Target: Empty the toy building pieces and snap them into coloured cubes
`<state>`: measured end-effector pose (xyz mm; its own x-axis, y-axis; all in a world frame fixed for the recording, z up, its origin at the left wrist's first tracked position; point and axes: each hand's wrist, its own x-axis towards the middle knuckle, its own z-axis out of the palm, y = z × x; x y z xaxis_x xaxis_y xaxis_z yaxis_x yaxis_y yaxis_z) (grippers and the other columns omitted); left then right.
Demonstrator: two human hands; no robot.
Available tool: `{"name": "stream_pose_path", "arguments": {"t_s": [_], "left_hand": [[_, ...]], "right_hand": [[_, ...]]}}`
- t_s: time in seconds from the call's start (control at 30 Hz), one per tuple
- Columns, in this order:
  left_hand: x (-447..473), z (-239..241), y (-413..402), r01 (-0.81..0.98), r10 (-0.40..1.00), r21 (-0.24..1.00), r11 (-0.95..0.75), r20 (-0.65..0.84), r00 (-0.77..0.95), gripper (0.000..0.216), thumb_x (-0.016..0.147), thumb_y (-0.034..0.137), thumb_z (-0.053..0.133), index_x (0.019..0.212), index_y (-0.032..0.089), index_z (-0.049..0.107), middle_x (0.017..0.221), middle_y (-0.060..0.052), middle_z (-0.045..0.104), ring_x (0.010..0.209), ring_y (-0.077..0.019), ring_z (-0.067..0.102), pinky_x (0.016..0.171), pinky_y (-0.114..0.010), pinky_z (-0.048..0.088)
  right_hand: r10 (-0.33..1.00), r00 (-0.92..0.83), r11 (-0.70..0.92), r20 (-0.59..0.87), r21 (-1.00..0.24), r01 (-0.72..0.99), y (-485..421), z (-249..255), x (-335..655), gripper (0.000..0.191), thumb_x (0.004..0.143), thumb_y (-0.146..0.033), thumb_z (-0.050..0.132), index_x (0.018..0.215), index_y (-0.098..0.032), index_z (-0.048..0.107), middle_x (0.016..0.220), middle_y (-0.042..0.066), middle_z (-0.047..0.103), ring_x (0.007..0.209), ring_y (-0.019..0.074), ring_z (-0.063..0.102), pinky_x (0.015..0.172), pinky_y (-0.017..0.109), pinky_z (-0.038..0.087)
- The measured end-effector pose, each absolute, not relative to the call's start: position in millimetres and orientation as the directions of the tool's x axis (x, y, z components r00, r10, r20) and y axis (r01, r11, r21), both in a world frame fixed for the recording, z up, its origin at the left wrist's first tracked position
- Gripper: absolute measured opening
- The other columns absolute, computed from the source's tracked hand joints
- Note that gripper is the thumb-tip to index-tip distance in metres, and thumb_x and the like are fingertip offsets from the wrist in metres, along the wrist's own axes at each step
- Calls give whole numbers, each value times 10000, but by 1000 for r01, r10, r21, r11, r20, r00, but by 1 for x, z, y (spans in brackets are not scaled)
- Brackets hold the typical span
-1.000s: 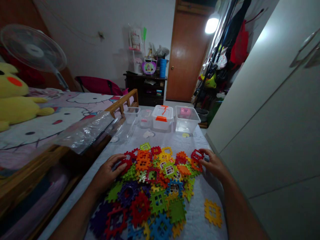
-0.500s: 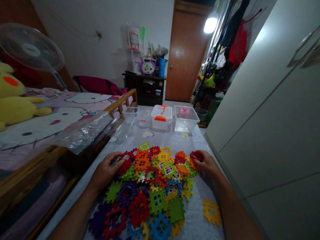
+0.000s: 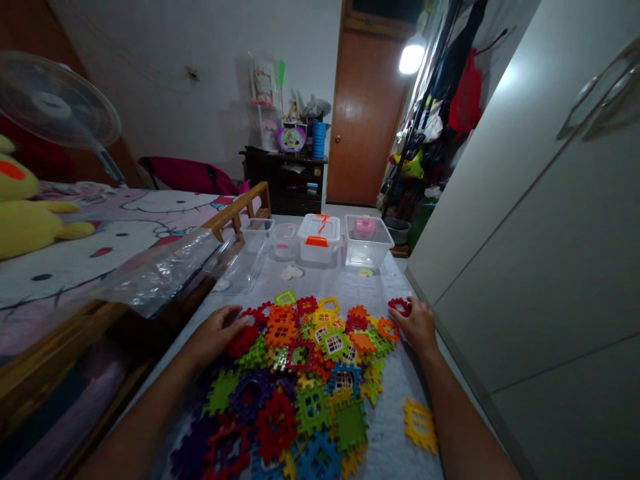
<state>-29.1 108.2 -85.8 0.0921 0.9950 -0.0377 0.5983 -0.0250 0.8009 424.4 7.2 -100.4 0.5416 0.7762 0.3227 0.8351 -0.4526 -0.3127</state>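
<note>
A broad pile of notched plastic building tiles in many colours spreads in front of me. My right hand (image 3: 420,327) pinches a red frame-shaped tile (image 3: 393,304) just off the pile's right edge. Close by lies an orange tile with an open centre (image 3: 383,327). On the other side, my left hand (image 3: 220,333) rests against the pile's left edge, fingers stretched out and thumb apart, beside red tiles (image 3: 243,341). Its lower fingers are partly hidden. Near my right forearm a yellow window tile (image 3: 420,425) lies alone on the cloth.
Clear plastic boxes stand along the far end: an open one (image 3: 369,255) with a pink thing behind or in it, and a lidded one with an orange latch (image 3: 319,252). A wooden bed rail (image 3: 240,208) runs left, a pale cabinet (image 3: 530,267) right.
My right hand has shifted slightly right, carrying the red tile away from the orange one, which now shows fully. My left hand stays by the pile's edge. The view has turned slightly.
</note>
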Motion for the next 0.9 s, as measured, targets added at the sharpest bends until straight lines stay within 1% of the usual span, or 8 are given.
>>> {"name": "stream_pose_path", "arguments": {"t_s": [0.1,0.17,0.2,0.27,0.4,0.57,0.67,0.9], "left_hand": [[-22,-87,108,722,992,682,-115,43,117,638,684,655,543,1022,129,668,1095,-144,663,1032,-300,627,964,-423,465],[-20,-88,107,762,983,621,-183,114,143,592,712,642,512,985,145,684,1052,-129,671,1009,-292,628,964,-414,462],[-20,-88,106,765,978,610,-207,136,156,575,721,638,507,979,156,687,1041,-118,677,1002,-286,631,958,-407,467],[-24,-87,106,748,975,625,-223,145,169,565,731,639,507,990,169,684,1039,-101,687,995,-275,639,940,-388,481],[-34,-87,107,706,983,684,-182,109,148,573,760,645,493,1034,174,672,1077,-96,693,1003,-267,648,935,-383,488],[-37,-93,109,718,972,655,-236,170,164,504,771,617,517,993,199,688,1045,-85,708,961,-253,662,906,-360,504],[-37,-96,110,729,966,635,-255,191,171,477,779,603,518,975,205,692,1034,-78,709,946,-242,665,894,-343,508],[-39,-98,111,730,965,632,-261,201,170,481,775,597,519,985,197,685,1023,-75,709,947,-247,666,889,-339,512]], "right_hand": [[779,547,-472,307,-288,833,9,-101,422,546,742,-415,644,1170,-83,579,1039,181,653,971,290,593,884,367,396],[778,553,-483,298,-278,830,9,-100,421,523,742,-390,640,1159,-79,585,1021,175,655,954,285,597,878,361,398],[778,555,-486,296,-278,829,9,-99,421,507,743,-380,637,1148,-79,591,1010,171,656,950,284,598,874,359,399],[776,559,-489,292,-281,826,9,-97,421,481,745,-372,629,1130,-83,601,993,163,659,944,281,600,868,354,404],[772,567,-491,287,-299,819,8,-93,422,478,746,-392,623,1122,-98,602,993,152,664,914,259,613,846,335,425],[783,555,-474,282,-306,825,18,-84,424,448,744,-402,634,1098,-129,606,972,116,673,885,228,621,810,303,441],[783,552,-478,285,-293,828,29,-81,421,449,768,-410,618,1114,-123,603,983,128,671,898,237,615,816,315,433],[751,596,-540,284,-254,802,37,-91,415,528,780,-455,603,1154,-83,586,1011,179,651,956,287,596,856,355,403]]}}
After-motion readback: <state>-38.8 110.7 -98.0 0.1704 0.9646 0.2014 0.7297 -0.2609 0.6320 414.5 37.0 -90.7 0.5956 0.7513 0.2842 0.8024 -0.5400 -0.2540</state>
